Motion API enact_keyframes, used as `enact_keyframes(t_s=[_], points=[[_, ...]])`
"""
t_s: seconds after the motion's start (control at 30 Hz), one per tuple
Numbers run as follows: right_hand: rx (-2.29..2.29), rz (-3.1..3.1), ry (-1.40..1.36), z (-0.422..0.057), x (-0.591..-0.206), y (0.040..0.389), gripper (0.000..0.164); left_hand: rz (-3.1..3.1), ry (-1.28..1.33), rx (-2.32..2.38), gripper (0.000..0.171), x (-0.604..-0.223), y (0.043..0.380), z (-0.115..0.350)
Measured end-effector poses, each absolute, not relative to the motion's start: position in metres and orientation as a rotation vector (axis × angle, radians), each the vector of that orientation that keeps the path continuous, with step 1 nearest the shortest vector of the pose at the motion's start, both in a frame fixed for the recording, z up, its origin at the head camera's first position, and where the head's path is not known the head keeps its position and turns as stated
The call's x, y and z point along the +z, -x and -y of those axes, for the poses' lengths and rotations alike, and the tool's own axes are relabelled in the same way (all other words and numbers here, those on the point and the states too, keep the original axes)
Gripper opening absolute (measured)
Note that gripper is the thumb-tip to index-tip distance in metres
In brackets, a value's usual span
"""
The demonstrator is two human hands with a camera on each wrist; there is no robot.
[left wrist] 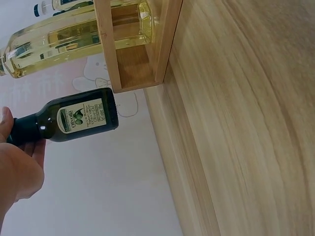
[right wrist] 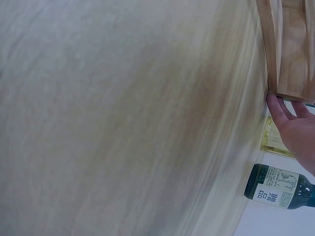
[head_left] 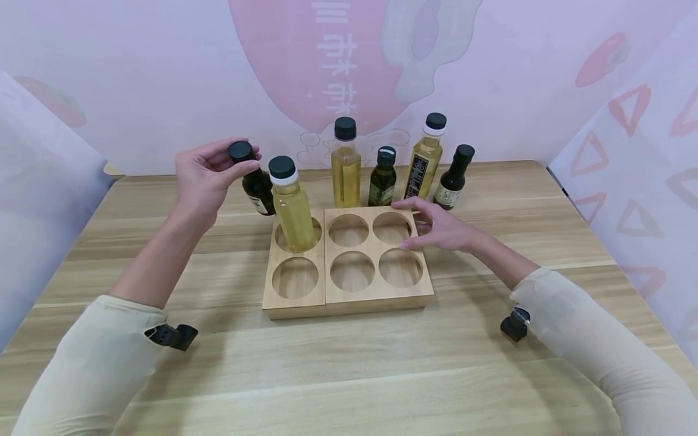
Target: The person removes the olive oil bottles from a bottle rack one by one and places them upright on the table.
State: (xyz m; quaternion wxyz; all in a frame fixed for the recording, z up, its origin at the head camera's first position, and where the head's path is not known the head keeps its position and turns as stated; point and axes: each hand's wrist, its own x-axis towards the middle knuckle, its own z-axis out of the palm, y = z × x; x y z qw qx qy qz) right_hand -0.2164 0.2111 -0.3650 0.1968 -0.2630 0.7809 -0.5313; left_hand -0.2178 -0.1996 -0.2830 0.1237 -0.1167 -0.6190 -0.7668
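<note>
My left hand [head_left: 204, 175] grips a small dark olive oil bottle [head_left: 257, 189] by its black cap and neck. Its pale label faces the camera in the left wrist view, and its base is off the table. A two-part wooden bottle rack [head_left: 325, 306] with round holes lies on the table. One tall bottle of yellow oil [head_left: 294, 218] stands in the rack's back left hole. At the rack's right end, my right hand [head_left: 442, 227] holds the back corner, thumb on top near the holes and a finger along the rear edge. Its other fingers are partly hidden.
Behind the rack stand a tall yellow oil bottle [head_left: 346, 169], a short dark bottle [head_left: 383, 178], a square yellow oil bottle [head_left: 424, 160] and a slim dark bottle [head_left: 454, 178]. A printed cloth backdrop [head_left: 163, 72] rises behind the wooden table [head_left: 371, 375].
</note>
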Motion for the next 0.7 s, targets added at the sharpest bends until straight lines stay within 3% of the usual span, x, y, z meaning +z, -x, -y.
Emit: enact_keyframes(t_s=[0.7], points=[[-1.503,-2.18,0.739,-0.211,-0.367,0.217,0.077,1.781,0.393,-2.247,0.026,-0.292,0.235,0.174]])
